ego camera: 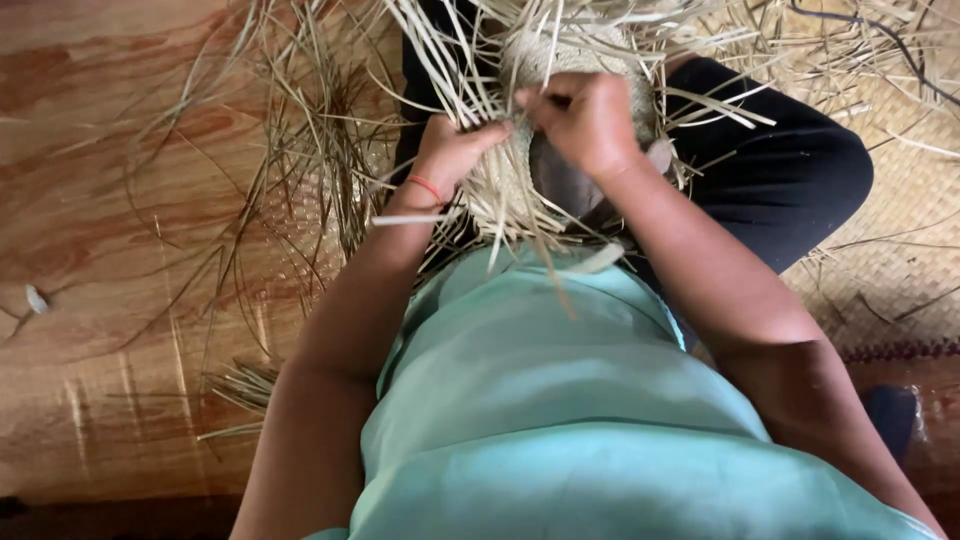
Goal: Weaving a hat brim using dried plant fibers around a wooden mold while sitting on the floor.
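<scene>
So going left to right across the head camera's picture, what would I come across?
Small pale scrap on the wooden floor → loose straw strands → left hand with a red wrist thread → right hand, both on the half-woven straw piece → black-clad knee → woven mat.

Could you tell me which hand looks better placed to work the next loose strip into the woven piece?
Probably the right hand: its fingertips already pinch strips at the woven piece's edge, while the left hand grips and steadies it.
</scene>
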